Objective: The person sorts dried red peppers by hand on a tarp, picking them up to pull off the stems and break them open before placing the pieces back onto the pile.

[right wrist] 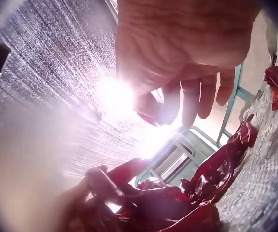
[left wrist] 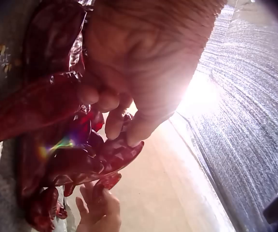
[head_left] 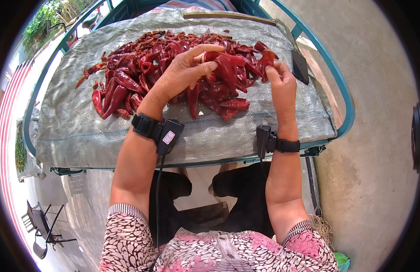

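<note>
A heap of shiny dried red peppers [head_left: 128, 81] lies on a grey woven sheet [head_left: 83, 131]. Over the heap's right part, the left hand [head_left: 185, 72] holds several red peppers [head_left: 225, 68] between thumb and fingers; in the left wrist view its fingertips [left wrist: 122, 121] curl at them. At the heap's right edge, the right hand [head_left: 282, 81] pinches a red pepper piece [head_left: 266, 61] with thumb and forefinger. Seen in the right wrist view, the right hand [right wrist: 182, 63] has its other fingers loosely bent, and the piece is mostly hidden.
Teal metal rails [head_left: 348, 97] surround the sheet. A dark phone [head_left: 299, 67] lies at its right side, and a wooden strip [head_left: 230, 16] along the far edge. The person's knees are below the near edge. A folding chair [head_left: 42, 222] stands on the floor at lower left.
</note>
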Tool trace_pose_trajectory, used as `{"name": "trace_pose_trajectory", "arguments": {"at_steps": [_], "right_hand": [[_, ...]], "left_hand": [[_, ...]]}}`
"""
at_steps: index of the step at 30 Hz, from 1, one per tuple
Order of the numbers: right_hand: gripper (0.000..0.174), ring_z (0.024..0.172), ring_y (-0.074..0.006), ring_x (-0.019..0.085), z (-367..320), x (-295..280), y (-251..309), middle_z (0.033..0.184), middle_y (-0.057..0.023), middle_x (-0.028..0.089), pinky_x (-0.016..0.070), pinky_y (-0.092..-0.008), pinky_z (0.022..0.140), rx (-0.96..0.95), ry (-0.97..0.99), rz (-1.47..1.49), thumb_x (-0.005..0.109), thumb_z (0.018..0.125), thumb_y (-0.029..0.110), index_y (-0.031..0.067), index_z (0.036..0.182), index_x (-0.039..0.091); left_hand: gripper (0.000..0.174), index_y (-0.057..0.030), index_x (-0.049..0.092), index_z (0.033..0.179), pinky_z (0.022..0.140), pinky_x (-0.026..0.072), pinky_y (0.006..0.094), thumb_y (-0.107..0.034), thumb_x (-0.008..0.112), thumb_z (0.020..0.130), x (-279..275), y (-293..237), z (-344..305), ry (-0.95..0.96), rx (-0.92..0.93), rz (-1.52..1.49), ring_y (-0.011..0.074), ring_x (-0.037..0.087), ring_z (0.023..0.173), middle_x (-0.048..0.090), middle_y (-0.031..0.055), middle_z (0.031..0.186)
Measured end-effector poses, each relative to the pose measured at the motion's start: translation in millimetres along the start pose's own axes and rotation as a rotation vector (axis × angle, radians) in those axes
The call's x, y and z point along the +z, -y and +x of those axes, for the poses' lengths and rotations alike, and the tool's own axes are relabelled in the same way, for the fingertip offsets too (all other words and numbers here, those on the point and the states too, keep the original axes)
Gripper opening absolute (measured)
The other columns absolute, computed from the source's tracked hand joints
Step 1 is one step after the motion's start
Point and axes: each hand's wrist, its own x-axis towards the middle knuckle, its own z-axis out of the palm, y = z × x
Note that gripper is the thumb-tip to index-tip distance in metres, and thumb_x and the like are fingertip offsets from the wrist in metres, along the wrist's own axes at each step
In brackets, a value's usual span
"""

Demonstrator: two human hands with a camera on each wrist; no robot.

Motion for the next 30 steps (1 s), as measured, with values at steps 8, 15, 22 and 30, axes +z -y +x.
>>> {"name": "trace_pose_trajectory", "arguments": {"at_steps": [8, 15, 22, 30], "right_hand": [[0.027, 0.104, -0.0304, 0.063, 3, 1, -15, 0.108, -0.0103, 0.070, 0.0487, -0.0414, 0.090, -0.085, 0.095, -0.431, 0.068, 0.089, 0.034, 0.0112, 0.101, 0.074], [0.022, 0.114, -0.0317, 0.059, -1, 8, -36, 0.116, -0.0081, 0.072, 0.0442, -0.0462, 0.098, -0.235, 0.127, -0.566, 0.069, 0.089, 0.028, 0.0167, 0.105, 0.077], [0.015, 0.080, -0.0025, 0.057, -5, 3, 20, 0.092, 0.0044, 0.068, 0.0454, -0.0188, 0.070, 0.057, 0.002, 0.330, 0.066, 0.097, 0.010, 0.0028, 0.107, 0.076], [0.014, 0.087, -0.0080, 0.062, -17, 13, 31, 0.095, -0.0014, 0.070, 0.0494, -0.0235, 0.077, -0.052, 0.364, 0.339, 0.068, 0.095, 0.013, 0.0035, 0.103, 0.075]], "left_hand": [[0.047, -0.0155, 0.056, 0.143, 0.050, 0.0394, 0.0157, -0.015, 0.068, 0.097, 3, 5, 2, -0.049, 0.050, 0.030, 0.0009, 0.047, 0.062, 0.058, -0.0040, 0.088], [0.045, -0.0143, 0.060, 0.140, 0.054, 0.0429, 0.0174, -0.022, 0.070, 0.096, 2, 7, 4, 0.066, 0.080, 0.142, 0.0009, 0.050, 0.066, 0.062, -0.0037, 0.100], [0.052, -0.0104, 0.053, 0.143, 0.055, 0.0417, 0.0175, -0.028, 0.069, 0.097, 7, 4, 0, -0.051, 0.046, 0.022, 0.0030, 0.051, 0.062, 0.063, 0.0005, 0.094], [0.034, -0.0086, 0.060, 0.133, 0.051, 0.0362, 0.0171, -0.027, 0.057, 0.105, -7, 8, 4, -0.024, 0.031, -0.059, 0.0018, 0.046, 0.054, 0.056, -0.0034, 0.075]]}}
